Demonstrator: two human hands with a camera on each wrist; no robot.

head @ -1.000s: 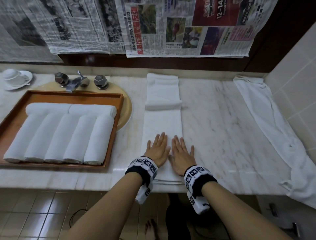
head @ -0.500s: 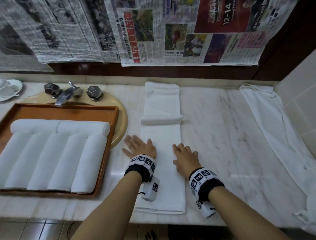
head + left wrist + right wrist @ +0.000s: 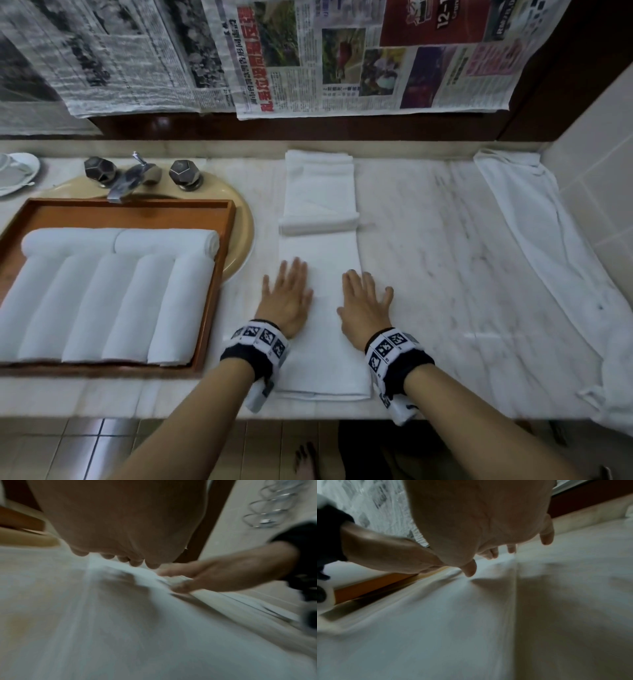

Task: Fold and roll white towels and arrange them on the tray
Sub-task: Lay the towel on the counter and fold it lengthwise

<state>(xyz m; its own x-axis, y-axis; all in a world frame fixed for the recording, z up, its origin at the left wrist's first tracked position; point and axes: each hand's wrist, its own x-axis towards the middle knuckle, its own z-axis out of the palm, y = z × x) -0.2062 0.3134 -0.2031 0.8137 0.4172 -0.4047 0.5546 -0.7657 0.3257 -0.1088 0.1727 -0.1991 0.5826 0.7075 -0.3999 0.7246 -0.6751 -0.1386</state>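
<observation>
The left hand [image 3: 287, 298] and the right hand [image 3: 365, 303] lie palm-down, fingers straight and spread, each grip released rather than closed on anything. They press on the folded towel [image 3: 322, 342], a long narrow strip laid on the counter [image 3: 445, 274] and running away from the person. The left hand straddles the strip's left edge and the right hand its right edge, so the pressure likely serves to flatten the layers and keep the long edges square before rolling. Both wrist views are blurred but show flat palms over white cloth, with the fingertips [image 3: 135, 563] reaching down toward it.

Beyond the fingertips, the far part of the strip is doubled back toward the hands, ending in a thick fold [image 3: 318, 224] that crosses the strip. This doubling probably shortens the strip to a length that suits the tray. The near end of the towel lies behind the wrists, close to the counter's front edge.

To the left of the left hand sits the wooden tray [image 3: 219, 274], placed over the sink [image 3: 239, 246]. It holds the rolled towels [image 3: 102, 301]: a row lying side by side, with more laid across their far ends. Keeping it beside the left hand makes for a short carry. Well off to the right of the right hand, another loose towel [image 3: 555, 260] is draped along the wall, apparently waiting its turn.
</observation>
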